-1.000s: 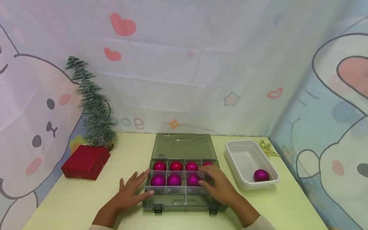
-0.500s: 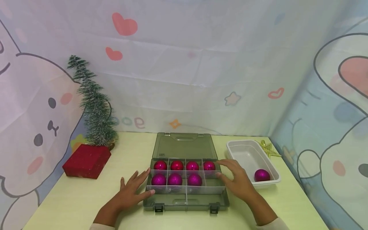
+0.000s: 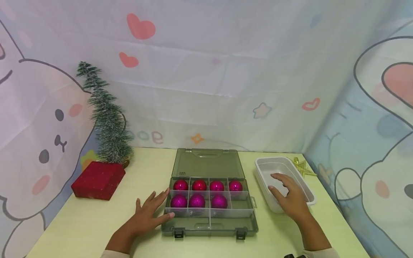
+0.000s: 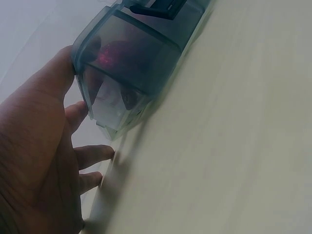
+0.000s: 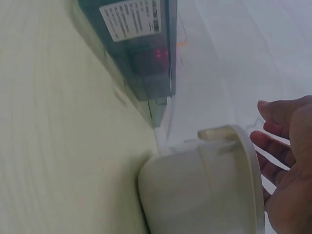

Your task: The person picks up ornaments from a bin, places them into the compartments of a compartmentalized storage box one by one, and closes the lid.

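A smoky clear divided case (image 3: 206, 224) stands on the table with its lid (image 3: 208, 163) tipped back. Shiny baubles (image 3: 199, 185) fill the back row, and purple glitter baubles (image 3: 196, 201) sit in three cells of the middle row. My left hand (image 3: 145, 218) rests at the case's left side, fingers spread, thumb on its edge; the left wrist view shows the thumb touching the case wall (image 4: 122, 53). Above the white tub (image 3: 266, 195) hovers my right hand (image 3: 292, 197), fingers bent loosely and apart from the thumb, holding nothing. It hides the tub's near right part and any bauble there.
A small frosted tree (image 3: 111, 129) with a red block-shaped base (image 3: 98, 180) stands at the left. Behind the tub lies a gold star ornament (image 3: 301, 166). A patterned cloth (image 3: 206, 89) hangs along the table's back and sides.
My right hand has let go of a bauble in the back right cell and moved right, over the white tub. My left hand has stayed at the case.
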{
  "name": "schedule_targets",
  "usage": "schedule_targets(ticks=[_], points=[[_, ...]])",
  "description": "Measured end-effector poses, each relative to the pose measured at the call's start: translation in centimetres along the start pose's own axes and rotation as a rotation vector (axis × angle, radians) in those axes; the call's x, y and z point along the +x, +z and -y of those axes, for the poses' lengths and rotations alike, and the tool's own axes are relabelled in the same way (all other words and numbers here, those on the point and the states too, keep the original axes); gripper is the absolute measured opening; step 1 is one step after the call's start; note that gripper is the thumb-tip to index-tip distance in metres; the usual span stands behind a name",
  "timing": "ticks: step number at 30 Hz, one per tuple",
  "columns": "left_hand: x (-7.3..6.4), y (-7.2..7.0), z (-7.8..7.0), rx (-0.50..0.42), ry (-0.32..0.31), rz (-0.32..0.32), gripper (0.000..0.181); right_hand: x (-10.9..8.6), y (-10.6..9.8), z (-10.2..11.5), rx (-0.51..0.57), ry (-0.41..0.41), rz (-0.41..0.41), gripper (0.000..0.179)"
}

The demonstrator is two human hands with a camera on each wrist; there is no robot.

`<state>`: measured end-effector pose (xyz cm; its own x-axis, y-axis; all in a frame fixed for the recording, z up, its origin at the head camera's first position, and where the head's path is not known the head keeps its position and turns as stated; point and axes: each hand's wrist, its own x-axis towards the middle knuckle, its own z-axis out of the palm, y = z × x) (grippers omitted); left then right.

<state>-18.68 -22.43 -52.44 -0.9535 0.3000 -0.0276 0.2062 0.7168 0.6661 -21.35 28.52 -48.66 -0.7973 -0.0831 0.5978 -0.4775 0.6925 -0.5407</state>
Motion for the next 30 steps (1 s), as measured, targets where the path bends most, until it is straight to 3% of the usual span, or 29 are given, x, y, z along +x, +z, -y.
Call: schedule_targets(ticks=[10,18,24,30], points=[[-0.1,0.1,0.2,0.016,-0.003,-0.002,0.093,0.1,-1.9,-1.3,-0.027,0.047,-0.021,0.040],[-0.2,0.1,0.3,-0.002,-0.002,0.000,0.093,0.4,-4.4,-3.3,-0.103,0.181,0.051,0.040],[-0.3,0.0,0.1,-0.017,-0.007,0.013,0.093,0.3,-5.5,-5.0,-0.124,0.210,0.084,0.039],[-0.3,-0.2,0.0,-0.019,-0.005,0.011,0.092,0.6,-6.6,-6.0,-0.127,0.243,0.168,0.041]])
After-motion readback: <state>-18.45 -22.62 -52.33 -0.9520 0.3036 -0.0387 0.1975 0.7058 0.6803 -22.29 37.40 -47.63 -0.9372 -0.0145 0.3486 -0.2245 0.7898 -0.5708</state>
